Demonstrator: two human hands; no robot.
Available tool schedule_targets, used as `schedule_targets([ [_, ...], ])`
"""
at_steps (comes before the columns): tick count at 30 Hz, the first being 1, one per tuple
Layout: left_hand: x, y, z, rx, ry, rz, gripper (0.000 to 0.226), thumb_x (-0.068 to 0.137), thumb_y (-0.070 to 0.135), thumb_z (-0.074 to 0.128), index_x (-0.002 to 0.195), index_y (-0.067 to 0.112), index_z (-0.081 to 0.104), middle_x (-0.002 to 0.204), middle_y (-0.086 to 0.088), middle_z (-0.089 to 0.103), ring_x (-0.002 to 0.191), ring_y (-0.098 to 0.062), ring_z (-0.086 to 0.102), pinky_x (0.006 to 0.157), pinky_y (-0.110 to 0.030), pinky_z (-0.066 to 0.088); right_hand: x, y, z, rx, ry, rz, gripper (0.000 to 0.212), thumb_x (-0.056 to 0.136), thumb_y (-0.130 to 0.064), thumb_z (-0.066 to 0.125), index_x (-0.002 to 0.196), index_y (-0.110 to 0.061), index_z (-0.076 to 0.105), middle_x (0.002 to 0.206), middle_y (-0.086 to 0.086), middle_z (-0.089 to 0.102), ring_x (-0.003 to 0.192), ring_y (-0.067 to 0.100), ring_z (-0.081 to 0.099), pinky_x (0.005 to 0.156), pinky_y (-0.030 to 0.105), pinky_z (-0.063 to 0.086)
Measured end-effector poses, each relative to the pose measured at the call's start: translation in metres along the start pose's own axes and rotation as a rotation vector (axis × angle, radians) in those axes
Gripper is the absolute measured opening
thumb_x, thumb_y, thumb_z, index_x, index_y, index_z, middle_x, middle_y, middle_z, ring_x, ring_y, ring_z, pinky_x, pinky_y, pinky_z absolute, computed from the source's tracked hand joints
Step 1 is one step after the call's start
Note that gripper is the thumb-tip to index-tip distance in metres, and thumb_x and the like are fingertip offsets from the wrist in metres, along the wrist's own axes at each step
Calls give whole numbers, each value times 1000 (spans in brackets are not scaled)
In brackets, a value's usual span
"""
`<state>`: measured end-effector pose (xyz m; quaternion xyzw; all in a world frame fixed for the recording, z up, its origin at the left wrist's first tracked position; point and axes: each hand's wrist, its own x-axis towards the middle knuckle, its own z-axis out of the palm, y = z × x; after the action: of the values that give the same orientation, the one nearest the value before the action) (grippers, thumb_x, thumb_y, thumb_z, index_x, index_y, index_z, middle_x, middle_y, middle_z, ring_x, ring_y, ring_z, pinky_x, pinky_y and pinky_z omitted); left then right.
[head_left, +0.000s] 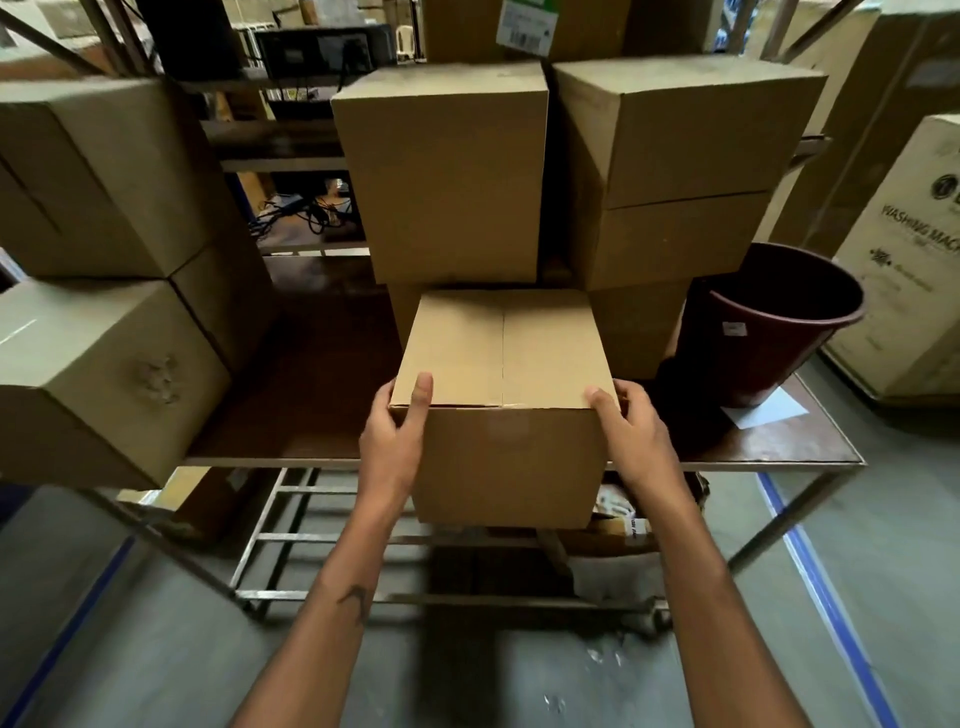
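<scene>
L hand (390, 441), R hand (631, 436) grip box (509, 462); brown shelf (311, 405), grey floor (156, 649).

The box (501, 358) at centre frame is plain brown corrugated cardboard, matt and smooth, with a flap seam down its top. The stacked boxes (441, 176) above it are the same dull cardboard. The lower-left box (104, 374) has a rough, scuffed patch on its side. The counter (311, 395) top looks like dark brown board with a faint sheen, on a bare, worn metal frame (311, 539). At right, the bucket (769, 358) is dark red plastic, slightly glossy, beside a white paper sheet (763, 413). The floor (156, 649) is smooth grey concrete.
</scene>
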<state>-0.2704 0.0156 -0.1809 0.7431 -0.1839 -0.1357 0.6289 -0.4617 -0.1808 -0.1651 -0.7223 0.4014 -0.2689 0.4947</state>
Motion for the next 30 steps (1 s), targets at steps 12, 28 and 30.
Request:
schedule_targets([
  [12, -6, -11, -3, -71, 3, -51, 71, 91, 72, 73, 149, 33, 62, 132, 15, 73, 125, -9, 69, 109, -44, 58, 1, 4, 17, -54, -4, 24, 97, 86, -88, 50, 164, -32, 34, 159, -2, 47, 139, 23, 54, 112, 58, 51],
  [28, -78, -27, -58, -197, -59, 26, 89, 70, 37, 102, 144, 46, 55, 136, 19, 69, 129, -7, 66, 100, -33, 61, -35, -4, -48, -15, -262, -123, 115, 54, -41, 105, 150, -41, 43, 139, -16, 54, 126, 3, 56, 96, 30, 56],
  [30, -78, -30, -64, -143, -112, 47, 94, 71, 19, 103, 144, 42, 51, 138, 20, 66, 133, -7, 64, 103, -34, 61, -34, 0, -47, -121, -293, -169, 127, 54, -44, 105, 159, -40, 35, 142, -18, 44, 134, 6, 47, 108, 37, 51],
])
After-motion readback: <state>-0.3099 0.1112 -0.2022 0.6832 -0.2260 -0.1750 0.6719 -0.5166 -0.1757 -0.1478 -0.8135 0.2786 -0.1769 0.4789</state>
